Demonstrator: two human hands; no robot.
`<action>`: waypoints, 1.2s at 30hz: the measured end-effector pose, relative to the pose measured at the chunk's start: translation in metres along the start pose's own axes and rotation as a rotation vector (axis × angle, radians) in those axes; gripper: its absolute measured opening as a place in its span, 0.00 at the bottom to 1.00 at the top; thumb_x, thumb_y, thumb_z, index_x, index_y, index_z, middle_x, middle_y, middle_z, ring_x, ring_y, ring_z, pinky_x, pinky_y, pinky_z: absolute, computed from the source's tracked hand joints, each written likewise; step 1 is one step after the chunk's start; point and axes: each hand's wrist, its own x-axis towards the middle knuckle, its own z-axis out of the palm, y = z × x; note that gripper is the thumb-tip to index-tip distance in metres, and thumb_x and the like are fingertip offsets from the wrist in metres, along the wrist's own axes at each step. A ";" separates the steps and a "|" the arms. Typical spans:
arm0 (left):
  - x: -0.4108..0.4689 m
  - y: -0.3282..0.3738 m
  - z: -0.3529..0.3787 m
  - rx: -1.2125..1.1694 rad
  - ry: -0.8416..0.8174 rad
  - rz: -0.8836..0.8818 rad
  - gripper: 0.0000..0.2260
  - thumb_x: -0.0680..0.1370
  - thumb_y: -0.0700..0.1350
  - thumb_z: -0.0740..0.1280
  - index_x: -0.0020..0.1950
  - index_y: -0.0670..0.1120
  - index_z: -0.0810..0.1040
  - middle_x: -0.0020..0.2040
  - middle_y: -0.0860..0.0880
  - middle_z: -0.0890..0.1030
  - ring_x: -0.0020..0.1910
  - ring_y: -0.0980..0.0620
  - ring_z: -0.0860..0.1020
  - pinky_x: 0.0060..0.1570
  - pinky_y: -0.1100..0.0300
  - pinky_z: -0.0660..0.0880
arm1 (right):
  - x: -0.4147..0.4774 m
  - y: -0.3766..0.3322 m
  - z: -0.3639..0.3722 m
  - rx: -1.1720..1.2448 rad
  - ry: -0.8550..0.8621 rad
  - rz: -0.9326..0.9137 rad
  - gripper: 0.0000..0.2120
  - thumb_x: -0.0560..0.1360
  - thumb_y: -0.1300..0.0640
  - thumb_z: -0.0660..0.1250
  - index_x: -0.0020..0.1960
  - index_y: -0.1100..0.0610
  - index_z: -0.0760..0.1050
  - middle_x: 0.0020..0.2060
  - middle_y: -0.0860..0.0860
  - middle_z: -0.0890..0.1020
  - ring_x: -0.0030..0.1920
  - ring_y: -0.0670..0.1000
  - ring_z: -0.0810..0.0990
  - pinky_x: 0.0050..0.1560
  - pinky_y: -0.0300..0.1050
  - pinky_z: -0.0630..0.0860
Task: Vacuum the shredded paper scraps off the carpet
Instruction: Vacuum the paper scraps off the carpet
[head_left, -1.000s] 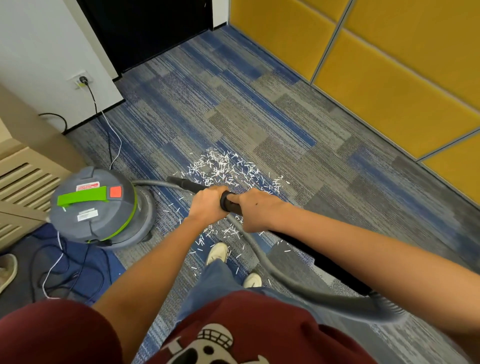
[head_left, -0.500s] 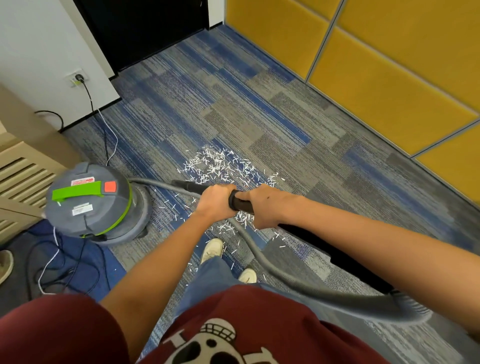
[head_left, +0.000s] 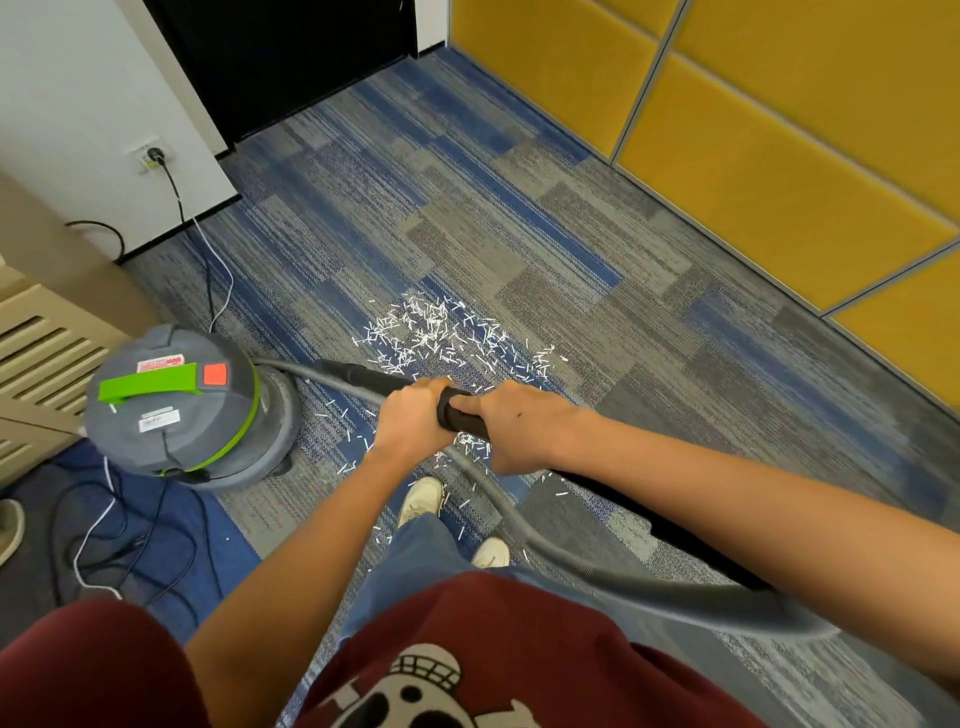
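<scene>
Most scraps (head_left: 441, 338) lie on the carpet (head_left: 519, 234) ahead of your shoes; little looks cleared. Your left hand (head_left: 415, 415) and right hand (head_left: 524, 426) wrap their fingers around the wand (head_left: 460, 410).

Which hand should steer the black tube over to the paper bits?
Probably the left hand. It grips the black tube nearer the paper scraps; the right hand holds farther back.
</scene>
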 end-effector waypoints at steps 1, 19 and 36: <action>0.001 -0.003 -0.004 0.032 -0.015 0.001 0.17 0.70 0.46 0.70 0.58 0.48 0.77 0.50 0.47 0.81 0.47 0.44 0.80 0.46 0.54 0.75 | 0.002 -0.001 -0.001 0.021 -0.004 -0.002 0.26 0.72 0.63 0.64 0.69 0.51 0.67 0.42 0.51 0.72 0.34 0.48 0.74 0.29 0.39 0.70; 0.043 0.006 -0.001 -0.114 -0.119 0.019 0.10 0.70 0.39 0.69 0.51 0.44 0.78 0.45 0.46 0.80 0.43 0.46 0.79 0.45 0.56 0.76 | 0.024 0.008 -0.003 0.082 0.049 0.105 0.25 0.74 0.62 0.65 0.69 0.55 0.66 0.47 0.52 0.73 0.42 0.51 0.77 0.45 0.43 0.79; 0.089 0.028 0.001 -0.145 -0.183 0.103 0.09 0.73 0.38 0.68 0.53 0.45 0.77 0.47 0.48 0.80 0.40 0.50 0.78 0.38 0.61 0.72 | 0.034 0.030 -0.018 0.118 0.105 0.247 0.24 0.74 0.63 0.64 0.69 0.57 0.66 0.38 0.50 0.69 0.41 0.51 0.74 0.41 0.41 0.75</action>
